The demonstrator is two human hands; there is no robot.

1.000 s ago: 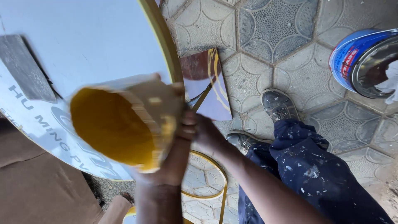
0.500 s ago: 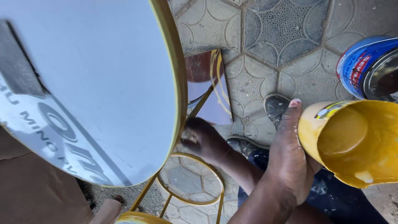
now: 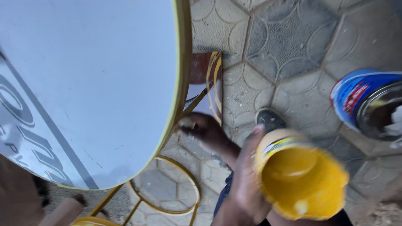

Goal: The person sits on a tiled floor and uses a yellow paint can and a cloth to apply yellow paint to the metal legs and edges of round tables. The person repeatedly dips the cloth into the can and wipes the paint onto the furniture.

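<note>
Below me is a floor of grey patterned pavers (image 3: 293,46), with a round white tabletop (image 3: 83,83) rimmed in yellow filling the left of my view and its yellow frame (image 3: 167,201) showing underneath. The cup (image 3: 299,175) I hold is a yellow plastic one, smeared with yellow paint inside and out, its mouth tipped up toward me and a strip of label near the rim. It sits low and right of centre, in front of my knee, above the pavers. My right hand (image 3: 247,184) is wrapped round its left side, fingers (image 3: 255,138) curled up along the wall and closed firmly on it. My left hand (image 3: 201,129) is under the table edge, fingers bunched narrow against the rim; I cannot tell whether they pinch anything. A blue paint tin (image 3: 368,104) stands open at the right edge, well apart from the cup. My shoe (image 3: 270,119) shows between the hands. Compared with half a second ago, the cup has moved left, away from the tin, while the left hand has stayed under the rim.
</note>
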